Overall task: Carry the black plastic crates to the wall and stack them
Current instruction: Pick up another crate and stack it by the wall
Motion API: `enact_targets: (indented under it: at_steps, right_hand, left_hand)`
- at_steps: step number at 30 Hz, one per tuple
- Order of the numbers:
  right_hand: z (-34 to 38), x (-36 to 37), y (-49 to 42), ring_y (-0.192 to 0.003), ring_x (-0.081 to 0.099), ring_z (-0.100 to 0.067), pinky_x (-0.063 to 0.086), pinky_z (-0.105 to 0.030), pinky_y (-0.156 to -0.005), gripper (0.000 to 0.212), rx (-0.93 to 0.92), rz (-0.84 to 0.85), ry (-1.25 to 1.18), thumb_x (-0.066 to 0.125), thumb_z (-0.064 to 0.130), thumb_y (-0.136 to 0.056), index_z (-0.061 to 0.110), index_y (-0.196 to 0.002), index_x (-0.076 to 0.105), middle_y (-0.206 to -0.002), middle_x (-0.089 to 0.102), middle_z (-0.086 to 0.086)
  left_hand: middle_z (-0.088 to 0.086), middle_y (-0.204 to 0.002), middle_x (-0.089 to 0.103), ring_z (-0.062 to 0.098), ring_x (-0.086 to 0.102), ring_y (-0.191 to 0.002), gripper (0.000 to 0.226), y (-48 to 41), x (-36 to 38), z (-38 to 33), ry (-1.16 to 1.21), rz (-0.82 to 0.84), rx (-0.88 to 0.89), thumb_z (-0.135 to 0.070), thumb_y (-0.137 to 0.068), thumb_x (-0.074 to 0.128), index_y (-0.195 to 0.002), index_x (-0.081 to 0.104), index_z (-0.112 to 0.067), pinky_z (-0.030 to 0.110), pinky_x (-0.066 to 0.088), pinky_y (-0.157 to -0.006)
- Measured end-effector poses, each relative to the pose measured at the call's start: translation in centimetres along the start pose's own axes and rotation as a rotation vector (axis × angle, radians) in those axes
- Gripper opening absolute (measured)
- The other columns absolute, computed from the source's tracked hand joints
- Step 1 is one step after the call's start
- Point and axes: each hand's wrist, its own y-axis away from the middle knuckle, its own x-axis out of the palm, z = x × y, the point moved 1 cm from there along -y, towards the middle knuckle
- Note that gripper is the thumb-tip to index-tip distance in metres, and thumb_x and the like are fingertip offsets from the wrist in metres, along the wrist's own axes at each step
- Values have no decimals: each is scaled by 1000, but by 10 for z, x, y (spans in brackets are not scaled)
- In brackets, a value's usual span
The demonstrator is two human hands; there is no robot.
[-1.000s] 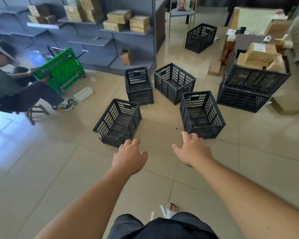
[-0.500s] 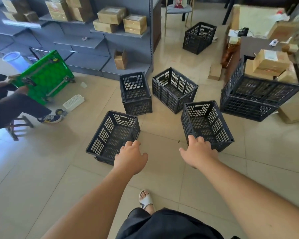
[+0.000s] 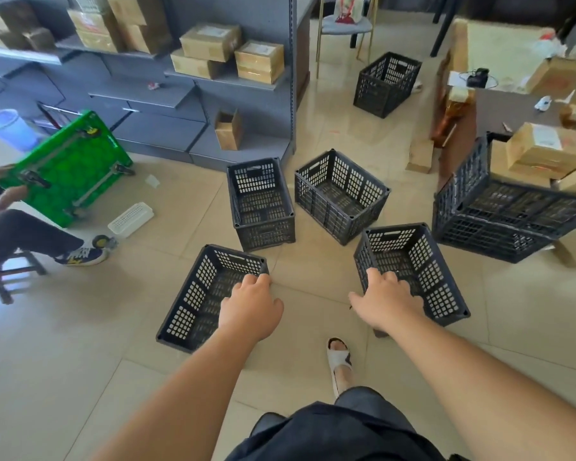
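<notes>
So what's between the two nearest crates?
Only bare floor tiles, seen in the head view. The left crate and right crate stand apart, not touching.

Glossy beige tiled floor (image 3: 80, 377), grey metal shelving (image 3: 180, 128), chair (image 3: 346, 26).

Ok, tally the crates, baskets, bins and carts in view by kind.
Small black crates: 5
Large black crates, stacked: 2
White basket: 1
Green platform cart: 1
Blue bin: 1
Total: 10
</notes>
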Motion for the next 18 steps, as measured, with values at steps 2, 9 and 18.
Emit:
enact_targets:
  at_steps: [2, 9, 18]
  right_hand:
    - [13, -14, -30, -139, 35, -34, 38, -54, -107, 67, -32, 5, 18, 40, 60, -97, 27, -154, 27, -157, 34, -8]
    - [71, -79, -131, -143, 34, -35, 38, -52, -108, 65, -231, 60, 137, 39, 57, -99, 25, -155, 26, -159, 32, -10]
    - [174, -84, -193, -146, 31, -32, 37, -49, -110, 64, -504, 187, 334, 40, 49, -102, 23, -158, 23, -161, 30, -9]
  left_hand:
    - [2, -137, 48, 28, 47, -126, 47, -25, -11, 1, 4, -15, -31, -44, -96, 44, -139, 44, -24, 50, 46, -99]
    - [2, -147, 44, 28, 44, -133, 55, -97, -50, 0, 128, -72, -255, -43, -97, 44, -149, 39, -26, 50, 46, -101]
    - [3, -140, 48, 29, 50, -125, 55, -118, -42, 57, 320, -60, -612, -48, -96, 44, -145, 43, -25, 47, 51, -94]
